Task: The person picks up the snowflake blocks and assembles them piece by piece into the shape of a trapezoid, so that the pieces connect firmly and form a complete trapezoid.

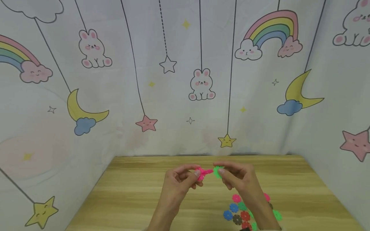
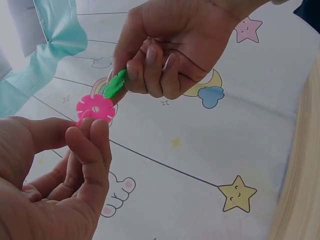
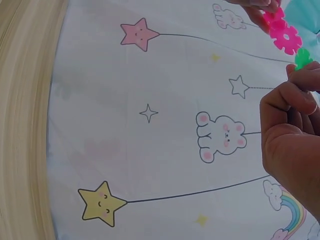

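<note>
My left hand [image 1: 180,182] pinches a pink snowflake disc between thumb and fingers. A second pink snowflake disc [image 2: 95,108] is joined to it at an angle and sticks out toward the right. My right hand [image 1: 241,176] pinches a green snowflake disc [image 1: 217,172] by its side. In the right wrist view the green disc [image 3: 303,58] sits at the edge of the outer pink disc [image 3: 286,37]; I cannot tell whether their slots are engaged. Both hands are raised over the table, with fingertips covering part of the held discs.
Loose snowflake discs in pink, blue [image 1: 228,215], red [image 1: 245,215], green and dark brown [image 1: 237,219] lie on the wooden table [image 1: 124,199], partly behind my right forearm. A white printed curtain [image 1: 173,134] encloses the table's back and sides.
</note>
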`<action>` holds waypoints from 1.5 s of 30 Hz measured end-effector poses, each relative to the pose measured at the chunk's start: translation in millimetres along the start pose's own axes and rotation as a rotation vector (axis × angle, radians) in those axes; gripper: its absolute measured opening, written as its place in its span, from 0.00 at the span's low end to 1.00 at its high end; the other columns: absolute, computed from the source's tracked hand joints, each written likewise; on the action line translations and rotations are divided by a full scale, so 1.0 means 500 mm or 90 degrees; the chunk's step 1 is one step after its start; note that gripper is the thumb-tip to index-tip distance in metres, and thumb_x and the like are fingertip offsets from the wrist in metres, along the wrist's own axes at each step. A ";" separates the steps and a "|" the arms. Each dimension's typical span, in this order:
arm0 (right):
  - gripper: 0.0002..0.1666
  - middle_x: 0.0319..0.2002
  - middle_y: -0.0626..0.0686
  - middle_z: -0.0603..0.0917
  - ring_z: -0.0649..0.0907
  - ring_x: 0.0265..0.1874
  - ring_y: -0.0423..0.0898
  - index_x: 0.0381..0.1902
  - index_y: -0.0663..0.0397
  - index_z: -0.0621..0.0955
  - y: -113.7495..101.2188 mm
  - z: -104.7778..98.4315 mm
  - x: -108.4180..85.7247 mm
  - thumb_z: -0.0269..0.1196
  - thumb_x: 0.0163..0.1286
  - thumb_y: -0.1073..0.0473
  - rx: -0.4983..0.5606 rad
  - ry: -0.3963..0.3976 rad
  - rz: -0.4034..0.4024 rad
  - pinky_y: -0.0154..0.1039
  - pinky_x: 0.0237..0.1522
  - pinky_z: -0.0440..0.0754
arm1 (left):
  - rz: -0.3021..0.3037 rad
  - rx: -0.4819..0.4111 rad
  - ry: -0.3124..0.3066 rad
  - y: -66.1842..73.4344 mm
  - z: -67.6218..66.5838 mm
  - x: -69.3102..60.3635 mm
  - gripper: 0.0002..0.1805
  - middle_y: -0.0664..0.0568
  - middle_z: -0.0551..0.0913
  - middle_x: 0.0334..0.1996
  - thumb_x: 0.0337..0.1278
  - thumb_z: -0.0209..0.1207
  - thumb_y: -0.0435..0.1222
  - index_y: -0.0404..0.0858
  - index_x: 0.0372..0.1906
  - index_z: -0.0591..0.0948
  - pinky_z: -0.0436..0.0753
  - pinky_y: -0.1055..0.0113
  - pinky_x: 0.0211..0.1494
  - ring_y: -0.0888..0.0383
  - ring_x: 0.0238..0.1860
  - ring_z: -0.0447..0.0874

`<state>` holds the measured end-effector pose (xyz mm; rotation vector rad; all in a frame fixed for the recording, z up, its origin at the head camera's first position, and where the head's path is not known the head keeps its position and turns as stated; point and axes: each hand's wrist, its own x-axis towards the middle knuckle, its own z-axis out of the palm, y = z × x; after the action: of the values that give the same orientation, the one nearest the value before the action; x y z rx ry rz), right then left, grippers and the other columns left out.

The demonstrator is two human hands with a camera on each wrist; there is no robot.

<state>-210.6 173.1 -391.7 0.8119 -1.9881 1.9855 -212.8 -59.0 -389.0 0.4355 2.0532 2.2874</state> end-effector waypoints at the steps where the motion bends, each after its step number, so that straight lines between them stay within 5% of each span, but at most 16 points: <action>1: 0.14 0.21 0.49 0.74 0.69 0.17 0.50 0.57 0.64 0.87 -0.001 0.000 0.000 0.60 0.79 0.70 -0.003 0.002 0.000 0.40 0.20 0.74 | 0.001 0.004 0.000 0.000 0.001 0.000 0.18 0.59 0.91 0.27 0.70 0.69 0.36 0.27 0.55 0.86 0.85 0.72 0.38 0.62 0.30 0.91; 5: 0.15 0.20 0.54 0.72 0.68 0.17 0.50 0.57 0.61 0.88 -0.001 0.000 0.000 0.60 0.79 0.71 -0.010 -0.011 -0.010 0.42 0.16 0.69 | -0.002 0.015 0.003 0.000 0.005 0.000 0.17 0.58 0.91 0.28 0.69 0.70 0.36 0.29 0.54 0.87 0.85 0.72 0.38 0.62 0.30 0.91; 10: 0.14 0.20 0.55 0.70 0.67 0.16 0.48 0.56 0.69 0.86 -0.002 0.003 -0.001 0.61 0.79 0.71 -0.034 -0.027 -0.011 0.40 0.14 0.68 | 0.002 0.052 0.024 -0.001 0.007 -0.002 0.11 0.54 0.91 0.27 0.68 0.71 0.37 0.37 0.50 0.91 0.85 0.71 0.38 0.60 0.30 0.90; 14: 0.12 0.20 0.54 0.72 0.69 0.16 0.43 0.54 0.63 0.88 -0.005 0.003 -0.004 0.62 0.79 0.67 -0.087 -0.030 0.014 0.36 0.14 0.71 | 0.025 0.074 0.029 0.000 0.007 -0.004 0.09 0.49 0.90 0.27 0.66 0.72 0.34 0.37 0.48 0.91 0.83 0.72 0.37 0.60 0.30 0.90; 21: 0.13 0.24 0.56 0.76 0.71 0.17 0.46 0.54 0.61 0.88 -0.001 -0.007 -0.003 0.61 0.79 0.71 -0.072 -0.079 -0.020 0.36 0.14 0.72 | 0.051 0.099 -0.019 0.004 0.004 -0.005 0.08 0.34 0.89 0.29 0.67 0.69 0.31 0.37 0.49 0.91 0.83 0.73 0.36 0.61 0.29 0.89; 30: 0.22 0.20 0.56 0.69 0.65 0.15 0.49 0.66 0.71 0.75 0.013 -0.017 0.004 0.53 0.77 0.80 0.009 -0.196 -0.083 0.34 0.14 0.67 | 0.003 0.111 -0.093 0.016 -0.013 -0.009 0.09 0.57 0.87 0.26 0.67 0.69 0.33 0.35 0.48 0.90 0.81 0.72 0.34 0.60 0.28 0.90; 45: 0.17 0.19 0.56 0.67 0.65 0.15 0.48 0.61 0.67 0.74 0.001 -0.007 -0.003 0.52 0.78 0.79 0.025 -0.180 -0.086 0.33 0.14 0.68 | 0.001 0.135 -0.088 0.015 -0.008 -0.015 0.08 0.45 0.89 0.28 0.67 0.69 0.33 0.37 0.48 0.90 0.84 0.71 0.37 0.58 0.30 0.92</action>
<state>-210.6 176.7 -392.8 1.2621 -1.9808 1.9276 -205.5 -65.1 -383.2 0.5857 2.2321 1.9852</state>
